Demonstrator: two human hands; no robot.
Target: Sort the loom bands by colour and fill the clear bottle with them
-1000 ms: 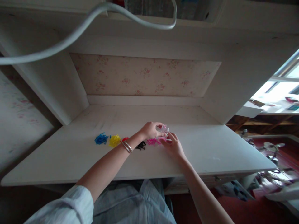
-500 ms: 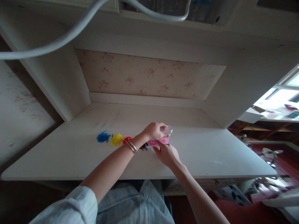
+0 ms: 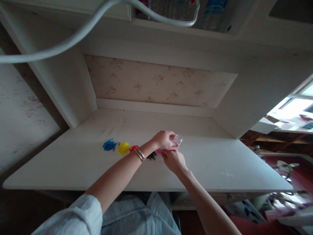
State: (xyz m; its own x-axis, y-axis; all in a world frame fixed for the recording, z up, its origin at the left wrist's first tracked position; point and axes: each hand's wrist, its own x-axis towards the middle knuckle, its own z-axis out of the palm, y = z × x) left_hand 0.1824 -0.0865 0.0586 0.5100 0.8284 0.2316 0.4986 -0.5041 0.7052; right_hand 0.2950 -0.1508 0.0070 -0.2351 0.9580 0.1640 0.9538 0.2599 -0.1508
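My left hand (image 3: 163,139), with two bangles at the wrist, is closed on a small clear plastic bag (image 3: 179,139) just above the desk. Close by, the fingers of my right hand (image 3: 174,160) are bent onto a bunch of bright pink strand-like pieces (image 3: 173,148), mostly hidden by both hands. Left of them a black pile (image 3: 152,156) shows partly under my left wrist. Farther left lie a red pile (image 3: 133,148), a yellow pile (image 3: 123,148) and a blue pile (image 3: 109,145) of similar thin pieces, too small to name.
The white desk (image 3: 202,169) has side panels and a flowered back panel (image 3: 156,81). Overhead, a white cable (image 3: 73,40) crosses in front of a shelf with bottles (image 3: 214,13). Past the right edge are a window (image 3: 293,106) and cluttered items.
My right hand has moved slightly up and over the pink pieces, covering more of them. The left hand keeps the bag in nearly the same place. The view has tilted up a little.
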